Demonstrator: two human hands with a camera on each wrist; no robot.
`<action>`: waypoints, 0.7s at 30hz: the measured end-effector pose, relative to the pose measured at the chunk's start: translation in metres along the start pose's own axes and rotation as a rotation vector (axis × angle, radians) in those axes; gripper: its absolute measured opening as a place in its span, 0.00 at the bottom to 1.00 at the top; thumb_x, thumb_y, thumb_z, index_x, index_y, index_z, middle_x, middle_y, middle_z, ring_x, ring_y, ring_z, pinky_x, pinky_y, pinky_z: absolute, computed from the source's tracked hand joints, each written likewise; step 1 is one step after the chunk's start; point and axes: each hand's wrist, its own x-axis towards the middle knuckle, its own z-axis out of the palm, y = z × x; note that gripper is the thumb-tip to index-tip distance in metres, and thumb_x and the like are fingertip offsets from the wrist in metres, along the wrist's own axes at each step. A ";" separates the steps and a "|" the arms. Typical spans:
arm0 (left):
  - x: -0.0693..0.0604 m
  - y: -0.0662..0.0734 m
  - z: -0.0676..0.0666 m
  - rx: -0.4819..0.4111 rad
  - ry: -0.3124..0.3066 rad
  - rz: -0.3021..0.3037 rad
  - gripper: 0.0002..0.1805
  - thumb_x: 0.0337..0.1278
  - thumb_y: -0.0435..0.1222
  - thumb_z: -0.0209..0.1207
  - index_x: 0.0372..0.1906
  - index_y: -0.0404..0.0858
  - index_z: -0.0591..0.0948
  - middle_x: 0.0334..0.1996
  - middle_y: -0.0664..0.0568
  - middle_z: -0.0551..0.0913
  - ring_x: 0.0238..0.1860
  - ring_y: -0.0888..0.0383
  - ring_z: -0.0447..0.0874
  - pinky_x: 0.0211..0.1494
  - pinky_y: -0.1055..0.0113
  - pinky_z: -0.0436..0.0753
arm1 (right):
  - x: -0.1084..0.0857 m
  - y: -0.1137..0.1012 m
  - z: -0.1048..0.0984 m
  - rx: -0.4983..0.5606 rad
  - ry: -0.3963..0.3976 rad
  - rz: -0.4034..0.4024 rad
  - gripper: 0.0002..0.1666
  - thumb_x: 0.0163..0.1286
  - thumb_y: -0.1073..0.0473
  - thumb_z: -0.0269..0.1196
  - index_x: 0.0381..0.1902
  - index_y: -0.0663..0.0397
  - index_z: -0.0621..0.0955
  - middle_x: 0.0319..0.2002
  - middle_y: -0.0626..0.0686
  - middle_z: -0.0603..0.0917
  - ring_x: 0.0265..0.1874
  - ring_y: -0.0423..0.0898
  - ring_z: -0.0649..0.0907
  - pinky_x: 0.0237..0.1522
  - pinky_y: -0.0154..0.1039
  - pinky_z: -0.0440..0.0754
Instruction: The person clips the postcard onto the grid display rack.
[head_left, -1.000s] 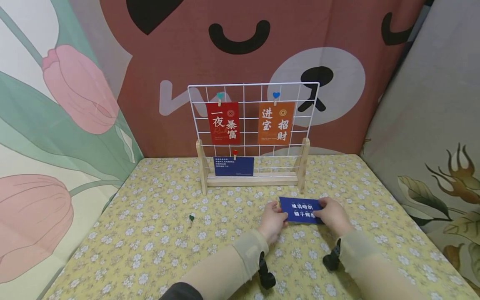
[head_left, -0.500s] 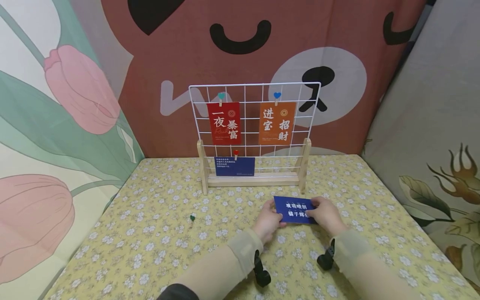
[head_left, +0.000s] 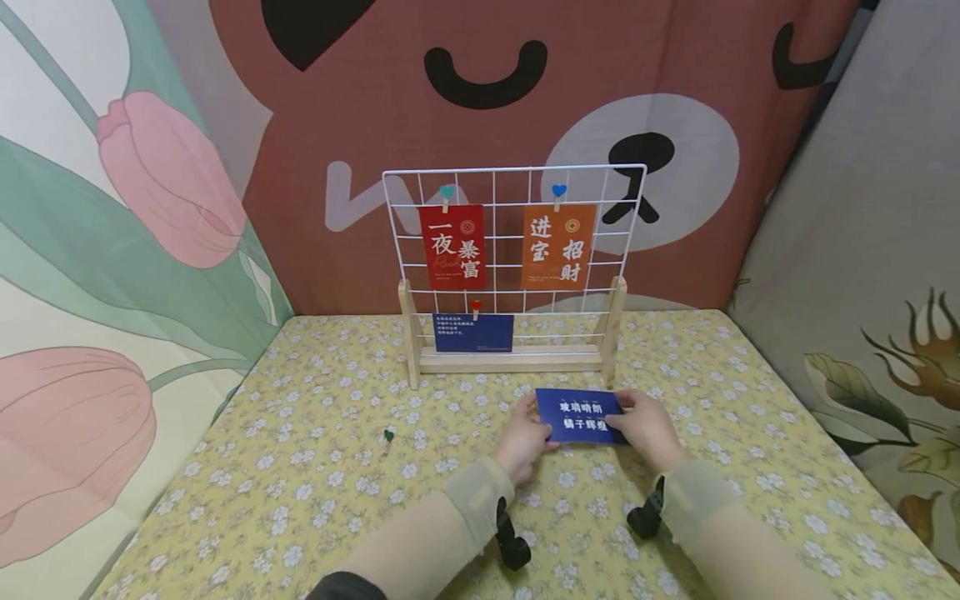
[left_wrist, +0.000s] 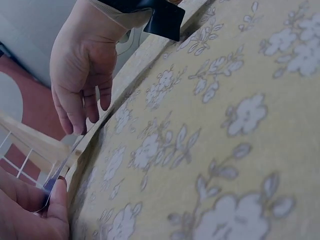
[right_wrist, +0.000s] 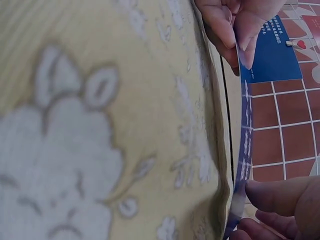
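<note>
A dark blue card (head_left: 573,416) with white characters is held level above the table by both hands. My left hand (head_left: 521,442) pinches its left edge between thumb and fingers; the left wrist view shows this hand (left_wrist: 30,212) at the lower left. At the card's right edge, my right hand (head_left: 651,427) grips it, thumb on top. The right wrist view catches the card (right_wrist: 245,125) nearly edge-on, slightly bowed between the two hands. Behind it stands a white wire grid rack (head_left: 495,236) on a wooden base (head_left: 510,361).
Clipped to the grid are a red card (head_left: 454,250), an orange card (head_left: 557,250) and another blue card (head_left: 474,333). Their heart clips are teal (head_left: 447,192), blue (head_left: 559,192) and red (head_left: 476,306). A green heart clip (head_left: 388,436) lies left on the floral tablecloth (head_left: 300,467).
Both hands have carried the blue card left and slightly toward the rack. The right fingers have shifted a little outward, uncovering more of the last character. The head view has turned slightly.
</note>
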 end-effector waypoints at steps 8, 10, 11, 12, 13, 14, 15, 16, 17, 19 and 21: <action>0.001 0.005 -0.013 -0.015 -0.009 -0.001 0.40 0.52 0.14 0.46 0.73 0.34 0.56 0.42 0.41 0.74 0.37 0.52 0.79 0.40 0.63 0.84 | 0.000 -0.004 0.003 0.041 0.028 -0.030 0.32 0.69 0.61 0.60 0.66 0.69 0.66 0.61 0.71 0.70 0.59 0.65 0.72 0.57 0.57 0.72; 0.002 0.005 -0.015 -0.016 0.004 -0.006 0.41 0.51 0.14 0.46 0.73 0.35 0.56 0.42 0.41 0.74 0.37 0.52 0.79 0.40 0.63 0.84 | 0.000 -0.006 0.005 0.056 0.035 -0.029 0.31 0.69 0.62 0.60 0.66 0.69 0.66 0.59 0.71 0.71 0.57 0.65 0.73 0.54 0.56 0.75; 0.002 0.005 -0.017 -0.018 0.007 -0.006 0.41 0.51 0.14 0.46 0.73 0.36 0.56 0.43 0.41 0.74 0.37 0.52 0.79 0.40 0.63 0.83 | 0.000 -0.007 0.006 0.060 0.037 -0.030 0.31 0.69 0.62 0.60 0.66 0.69 0.66 0.59 0.71 0.72 0.56 0.64 0.74 0.53 0.55 0.75; 0.003 0.005 -0.019 -0.017 0.011 -0.005 0.41 0.51 0.14 0.46 0.73 0.36 0.56 0.43 0.41 0.74 0.37 0.52 0.79 0.40 0.63 0.83 | 0.000 -0.008 0.007 0.065 0.039 -0.034 0.31 0.69 0.62 0.60 0.66 0.69 0.66 0.58 0.71 0.72 0.55 0.64 0.74 0.52 0.54 0.76; 0.004 0.004 -0.020 -0.011 0.014 -0.005 0.41 0.51 0.14 0.46 0.73 0.37 0.56 0.43 0.41 0.74 0.37 0.52 0.79 0.39 0.63 0.83 | 0.000 -0.008 0.007 0.071 0.042 -0.036 0.31 0.69 0.63 0.60 0.66 0.69 0.66 0.57 0.70 0.73 0.54 0.63 0.75 0.51 0.54 0.76; 0.005 0.004 -0.022 -0.006 0.014 -0.001 0.41 0.51 0.15 0.46 0.73 0.37 0.56 0.43 0.41 0.74 0.36 0.53 0.79 0.38 0.64 0.83 | 0.000 -0.009 0.008 0.073 0.045 -0.039 0.31 0.68 0.63 0.60 0.66 0.69 0.66 0.56 0.70 0.73 0.53 0.63 0.75 0.50 0.53 0.76; 0.006 0.003 -0.023 -0.001 0.014 0.001 0.41 0.51 0.15 0.46 0.73 0.37 0.57 0.43 0.41 0.74 0.36 0.53 0.78 0.37 0.65 0.83 | 0.000 -0.009 0.009 0.080 0.048 -0.041 0.31 0.68 0.63 0.60 0.66 0.69 0.66 0.55 0.69 0.74 0.53 0.62 0.76 0.50 0.53 0.76; 0.006 0.003 -0.024 0.002 0.011 0.004 0.40 0.52 0.15 0.46 0.73 0.37 0.57 0.43 0.41 0.74 0.35 0.53 0.79 0.36 0.66 0.83 | 0.001 -0.009 0.010 0.084 0.052 -0.048 0.31 0.68 0.63 0.60 0.65 0.70 0.67 0.55 0.69 0.74 0.52 0.61 0.76 0.50 0.53 0.76; 0.006 0.004 -0.026 0.007 0.008 0.008 0.40 0.52 0.15 0.47 0.73 0.36 0.57 0.43 0.41 0.75 0.35 0.53 0.79 0.36 0.66 0.83 | 0.001 -0.009 0.011 0.093 0.055 -0.055 0.31 0.67 0.64 0.60 0.65 0.70 0.67 0.54 0.69 0.75 0.52 0.61 0.76 0.50 0.52 0.76; 0.007 0.005 -0.028 0.018 0.006 0.015 0.40 0.52 0.15 0.47 0.73 0.35 0.57 0.43 0.40 0.75 0.35 0.53 0.79 0.35 0.66 0.83 | 0.002 -0.010 0.013 0.115 0.064 -0.063 0.30 0.67 0.65 0.60 0.64 0.70 0.67 0.53 0.69 0.75 0.51 0.61 0.76 0.49 0.51 0.77; 0.006 0.005 -0.032 0.023 -0.004 0.016 0.40 0.52 0.15 0.47 0.73 0.35 0.56 0.43 0.40 0.75 0.36 0.52 0.79 0.36 0.65 0.83 | 0.002 -0.011 0.014 0.138 0.070 -0.073 0.30 0.66 0.65 0.61 0.64 0.71 0.68 0.52 0.69 0.76 0.50 0.60 0.77 0.48 0.50 0.78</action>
